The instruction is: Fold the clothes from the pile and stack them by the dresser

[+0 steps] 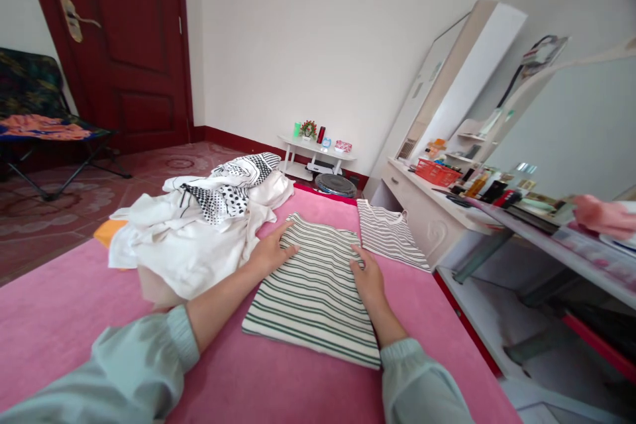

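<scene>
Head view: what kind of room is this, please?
Most likely a home bedroom: the left hand and right hand rest on a folded striped top on a pink bedspread, beside a pile of white clothes; a white dressing table with cosmetics stands on the right.

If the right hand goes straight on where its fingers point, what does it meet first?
Probably only the far corner of the folded green-striped cream shirt under the right hand, then bare pink bed cover; depth is unclear.

Shirt (318, 305) on bed (74, 318), clothes heap (199, 238) left, second shirt (387, 235) right
</scene>
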### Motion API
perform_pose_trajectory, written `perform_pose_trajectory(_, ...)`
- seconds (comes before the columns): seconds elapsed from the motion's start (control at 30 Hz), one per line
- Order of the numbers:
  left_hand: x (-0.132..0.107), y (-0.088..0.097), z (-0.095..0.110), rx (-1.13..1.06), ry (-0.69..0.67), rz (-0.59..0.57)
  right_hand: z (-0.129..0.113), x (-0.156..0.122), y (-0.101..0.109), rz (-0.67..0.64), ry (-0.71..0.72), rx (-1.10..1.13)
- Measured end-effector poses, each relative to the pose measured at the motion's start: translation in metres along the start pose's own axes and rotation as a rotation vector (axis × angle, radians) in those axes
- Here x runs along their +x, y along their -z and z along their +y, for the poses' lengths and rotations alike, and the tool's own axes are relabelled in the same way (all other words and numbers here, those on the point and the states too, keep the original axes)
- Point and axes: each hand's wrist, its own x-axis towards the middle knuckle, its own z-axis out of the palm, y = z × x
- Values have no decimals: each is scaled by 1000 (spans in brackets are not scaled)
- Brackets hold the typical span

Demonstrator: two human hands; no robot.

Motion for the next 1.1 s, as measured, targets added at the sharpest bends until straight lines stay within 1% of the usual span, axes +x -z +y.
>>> perform_pose_trajectory(0.03,1,-2,-2,70,-53,-4,0,2,0,-7,27,-45)
perform_pose_trajectory(0.1,2,-4,-4,121,-131,-7,-3,8,0,12,97,-62)
perform_pose_trajectory(0.17,3,-5,-3,156,-194,42,-5,15,0,66,158,-54)
perform_pose_trajectory(0.23,2,-3,1,260,-234,92,-6,18,0,80,149,-96)
perform_pose_trajectory(0.33,-5,4,18,503,-226,113,-14,17,-2,39,81,-291)
perform_pose_trajectory(0.4,-13,8,34,632,-267,104,-27,14,-3,64,116,-454)
perform_pose_trajectory(0.43,-17,8,42,667,-304,76,-34,12,-4,73,156,-519)
perform_pose_trajectory(0.47,-21,7,48,680,-342,23,-40,11,-5,58,198,-566)
perform_pose_trajectory(0.5,-25,4,52,679,-371,-48,-45,10,-6,15,230,-595)
perform_pose_trajectory(0.57,-31,-4,53,671,-379,-202,-47,10,-11,-141,243,-636)
perform_pose_trajectory(0.63,-35,-15,43,682,-327,-293,-40,12,-16,-299,174,-678)
perform_pose_trajectory(0.7,-36,-23,30,705,-279,-309,-30,14,-21,-381,87,-716)
perform_pose_trajectory(0.8,-36,-28,17,720,-277,-287,-23,17,-23,-401,37,-752)
perform_pose_trajectory(0.87,-39,-26,18,725,-285,-283,-25,14,-21,-404,25,-768)
perform_pose_trajectory(0.93,-49,-19,22,721,-304,-301,-28,6,-16,-401,27,-772)
perform_pose_trajectory(1.0,-66,-9,26,708,-342,-334,-30,-8,-9,-389,55,-765)
perform_pose_trajectory(1.1,-100,12,26,671,-396,-411,-34,-32,3,-383,102,-781)
